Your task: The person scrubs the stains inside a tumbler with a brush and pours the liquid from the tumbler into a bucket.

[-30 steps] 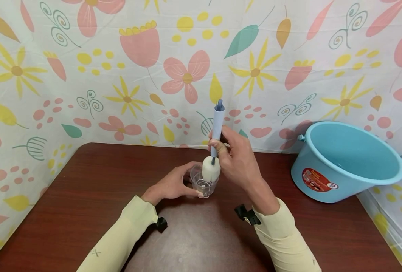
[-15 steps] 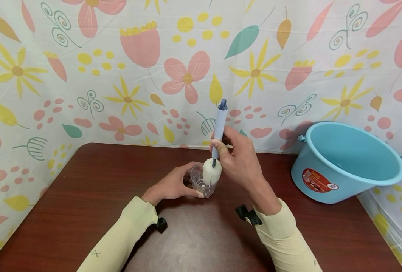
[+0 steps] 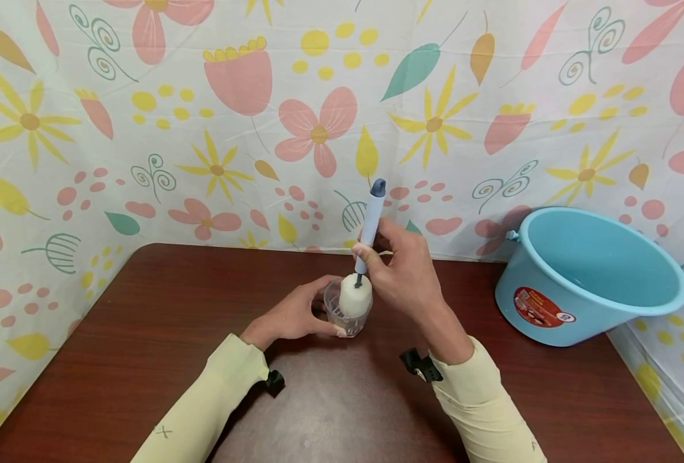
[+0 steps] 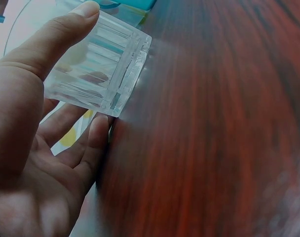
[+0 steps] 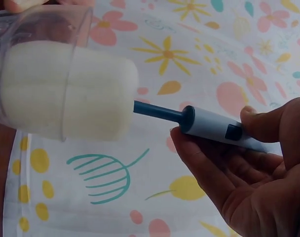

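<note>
Cup (image 4: 103, 64), one, clear, faceted wall and thick base; located near the back edge of the table (image 3: 162, 347), left of the bucket (image 3: 570, 283); the base is close to the tabletop, contact between the two not certain from these views. Brush (image 3: 369, 226), one, pale blue handle with dark blue hanging loop and stem, white sponge head (image 3: 356, 299); the head sits partly inside the cup, its upper end standing out past the rim, the handle rising with its top tipped slightly to the right. Left hand (image 3: 295, 313), curled round the cup, thumb along the near side of the wall, forefinger at the far side. Right hand (image 3: 405, 273), gripping the handle between thumb and fingers, above the cup and to its right. Sleeves, two, pale yellow, the left (image 3: 203, 411) marked with a dark X, the right (image 3: 486, 399) wrinkled; black fittings at both cuffs. Table, dark reddish wood grain, rounded far left corner. Bucket, light blue, red oval label, at the right of the table. Cloth (image 3: 226, 186), white, printed with pink, yellow and green flowers and leaves, behind the table.
</note>
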`<state>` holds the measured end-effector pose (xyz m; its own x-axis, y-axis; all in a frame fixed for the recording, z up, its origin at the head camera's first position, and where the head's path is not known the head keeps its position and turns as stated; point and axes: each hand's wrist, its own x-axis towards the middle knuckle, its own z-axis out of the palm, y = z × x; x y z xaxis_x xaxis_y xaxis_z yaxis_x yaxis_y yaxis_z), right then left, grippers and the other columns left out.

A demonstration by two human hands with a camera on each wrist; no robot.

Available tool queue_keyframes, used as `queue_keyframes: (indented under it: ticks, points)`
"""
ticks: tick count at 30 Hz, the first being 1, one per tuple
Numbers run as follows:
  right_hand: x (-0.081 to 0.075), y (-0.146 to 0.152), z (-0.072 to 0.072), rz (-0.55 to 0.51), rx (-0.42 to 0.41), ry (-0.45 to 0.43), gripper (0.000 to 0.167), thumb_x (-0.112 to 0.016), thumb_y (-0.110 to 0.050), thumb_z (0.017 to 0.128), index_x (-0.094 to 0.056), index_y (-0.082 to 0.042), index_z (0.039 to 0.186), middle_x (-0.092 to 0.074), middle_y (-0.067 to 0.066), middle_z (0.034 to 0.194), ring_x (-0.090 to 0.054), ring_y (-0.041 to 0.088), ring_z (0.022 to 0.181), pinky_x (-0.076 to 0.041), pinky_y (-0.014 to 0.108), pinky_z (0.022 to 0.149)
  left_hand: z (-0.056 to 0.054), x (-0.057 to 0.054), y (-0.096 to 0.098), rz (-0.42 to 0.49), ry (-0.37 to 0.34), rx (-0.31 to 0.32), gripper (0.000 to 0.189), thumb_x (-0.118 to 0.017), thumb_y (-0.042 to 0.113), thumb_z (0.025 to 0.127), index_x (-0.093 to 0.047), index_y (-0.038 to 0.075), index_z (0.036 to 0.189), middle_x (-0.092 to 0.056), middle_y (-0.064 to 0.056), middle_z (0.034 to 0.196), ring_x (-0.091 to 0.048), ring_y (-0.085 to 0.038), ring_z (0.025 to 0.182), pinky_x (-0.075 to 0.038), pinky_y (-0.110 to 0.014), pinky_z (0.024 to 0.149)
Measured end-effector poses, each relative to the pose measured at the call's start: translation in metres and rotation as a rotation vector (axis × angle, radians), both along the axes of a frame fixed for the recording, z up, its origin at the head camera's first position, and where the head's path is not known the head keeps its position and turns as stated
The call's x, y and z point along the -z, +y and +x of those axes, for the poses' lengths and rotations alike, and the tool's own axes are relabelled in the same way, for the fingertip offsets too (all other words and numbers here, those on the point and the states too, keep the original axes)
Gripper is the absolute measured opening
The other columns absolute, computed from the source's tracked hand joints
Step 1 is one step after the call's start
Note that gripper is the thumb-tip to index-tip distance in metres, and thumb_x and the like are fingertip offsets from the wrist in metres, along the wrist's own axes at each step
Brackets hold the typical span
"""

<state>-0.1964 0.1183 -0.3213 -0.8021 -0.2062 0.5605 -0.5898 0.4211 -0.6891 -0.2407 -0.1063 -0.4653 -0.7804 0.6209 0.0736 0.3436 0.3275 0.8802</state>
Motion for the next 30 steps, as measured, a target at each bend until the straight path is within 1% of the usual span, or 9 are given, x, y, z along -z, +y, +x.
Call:
queue_keyframes:
  ticks: [2, 6, 8, 12, 16, 18, 21, 25, 30]
  points:
    - [0.001, 0.0, -0.001, 0.0, -0.004, -0.006, 0.018, -0.079, -0.004, 0.096, -0.07, -0.003, 0.112, -0.079, 0.008, 0.096, -0.076, 0.02, 0.082, -0.064, 0.042, 0.073, 0.0, 0.0, 0.0, 0.0, 0.006, 0.0, 0.09, -0.096, 0.018, 0.081, -0.047, 0.026, 0.155, -0.063, 0.008, 0.137, -0.064, -0.014, 0.12, -0.055, -0.045, 0.1]
    - [0.003, 0.0, -0.001, 0.013, -0.003, -0.011, 0.022, -0.079, -0.005, 0.096, -0.071, -0.002, 0.116, -0.079, 0.01, 0.099, -0.077, 0.021, 0.084, -0.065, 0.042, 0.075, 0.0, 0.0, -0.001, -0.012, 0.029, 0.002, 0.088, -0.096, 0.028, 0.081, -0.047, 0.036, 0.153, -0.062, 0.013, 0.137, -0.063, -0.007, 0.12, -0.055, -0.039, 0.099]
    - [0.003, 0.001, -0.001, 0.023, -0.004, -0.012, 0.024, -0.08, -0.005, 0.095, -0.071, -0.002, 0.117, -0.079, 0.01, 0.101, -0.077, 0.02, 0.086, -0.065, 0.041, 0.076, 0.0, -0.001, -0.002, -0.017, 0.037, 0.006, 0.086, -0.096, 0.032, 0.082, -0.047, 0.039, 0.152, -0.061, 0.014, 0.137, -0.062, -0.006, 0.12, -0.055, -0.037, 0.099]
    - [0.005, 0.0, -0.002, 0.04, -0.017, -0.022, 0.026, -0.081, -0.004, 0.094, -0.071, -0.003, 0.118, -0.079, 0.011, 0.103, -0.078, 0.019, 0.089, -0.064, 0.039, 0.079, 0.001, -0.002, -0.002, -0.019, 0.028, 0.013, 0.087, -0.095, 0.037, 0.082, -0.045, 0.041, 0.153, -0.061, 0.015, 0.139, -0.062, -0.007, 0.122, -0.056, -0.036, 0.099]
    - [0.008, 0.0, -0.002, 0.071, -0.018, -0.038, 0.027, -0.082, -0.006, 0.094, -0.071, -0.003, 0.118, -0.079, 0.011, 0.103, -0.078, 0.017, 0.088, -0.064, 0.039, 0.078, 0.002, -0.003, -0.002, -0.039, 0.015, 0.005, 0.089, -0.095, 0.04, 0.081, -0.044, 0.042, 0.154, -0.059, 0.016, 0.141, -0.061, -0.006, 0.122, -0.055, -0.036, 0.099]
    - [0.009, -0.001, -0.001, 0.088, -0.016, -0.042, 0.026, -0.083, -0.006, 0.093, -0.071, -0.003, 0.117, -0.079, 0.01, 0.102, -0.078, 0.017, 0.086, -0.064, 0.04, 0.077, 0.002, -0.003, -0.003, -0.041, 0.014, 0.001, 0.09, -0.095, 0.039, 0.081, -0.043, 0.04, 0.155, -0.058, 0.016, 0.142, -0.061, -0.006, 0.122, -0.055, -0.036, 0.099]
    - [0.011, -0.002, -0.002, 0.121, -0.014, -0.045, 0.022, -0.083, -0.007, 0.093, -0.071, -0.002, 0.11, -0.078, 0.009, 0.096, -0.077, 0.017, 0.082, -0.063, 0.04, 0.074, 0.001, -0.002, -0.003, -0.035, 0.018, 0.004, 0.09, -0.095, 0.038, 0.082, -0.044, 0.039, 0.155, -0.057, 0.015, 0.144, -0.06, -0.007, 0.124, -0.055, -0.036, 0.099]
    - [0.013, -0.003, -0.003, 0.173, -0.015, -0.061, 0.02, -0.085, -0.009, 0.092, -0.07, -0.004, 0.104, -0.076, 0.005, 0.089, -0.074, 0.016, 0.079, -0.061, 0.04, 0.072, 0.001, -0.002, -0.003, -0.037, 0.013, 0.006, 0.089, -0.094, 0.037, 0.083, -0.043, 0.043, 0.155, -0.057, 0.016, 0.144, -0.061, -0.007, 0.123, -0.055, -0.036, 0.099]
    - [0.014, -0.003, -0.004, 0.224, -0.015, -0.081, 0.02, -0.085, -0.011, 0.092, -0.069, -0.006, 0.103, -0.074, 0.004, 0.086, -0.073, 0.016, 0.077, -0.06, 0.04, 0.07, 0.001, -0.001, -0.004, -0.051, 0.008, -0.001, 0.089, -0.094, 0.04, 0.083, -0.041, 0.045, 0.155, -0.056, 0.016, 0.146, -0.061, -0.008, 0.121, -0.055, -0.037, 0.098]
